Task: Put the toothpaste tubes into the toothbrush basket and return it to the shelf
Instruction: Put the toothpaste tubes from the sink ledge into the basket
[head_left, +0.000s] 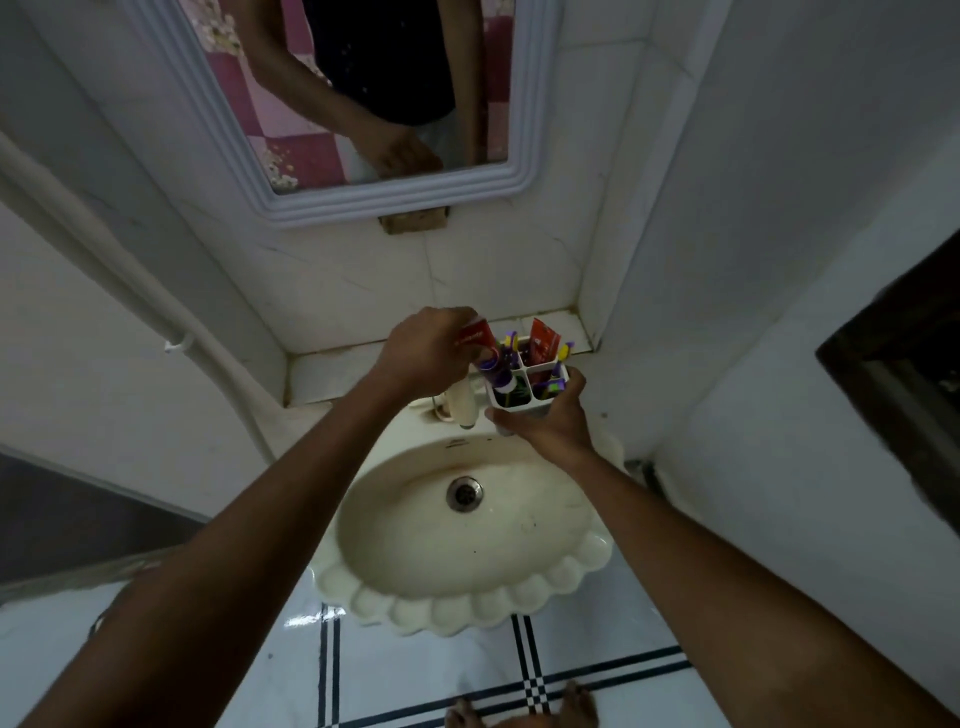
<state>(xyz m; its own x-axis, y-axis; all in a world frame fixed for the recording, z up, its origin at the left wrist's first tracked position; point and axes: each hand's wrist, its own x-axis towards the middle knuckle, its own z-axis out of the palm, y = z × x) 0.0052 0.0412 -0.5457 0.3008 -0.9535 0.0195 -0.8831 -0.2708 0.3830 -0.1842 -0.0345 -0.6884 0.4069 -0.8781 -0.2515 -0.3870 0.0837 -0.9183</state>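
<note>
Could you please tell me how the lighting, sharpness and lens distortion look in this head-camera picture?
Head view: dim overall, forearms dark; strong wide-angle bending of the walls and mirror frame; soft, slightly blurred around the left hand and basket; small glare patch on the floor tiles.

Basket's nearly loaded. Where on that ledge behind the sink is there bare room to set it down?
The shelf looks bare along its left stretch, between the left wall corner and the left hand. Its right end, up to the corner, also shows bare. The middle is hidden behind the basket, held by the right hand, and crowded by the tap in front.
</note>
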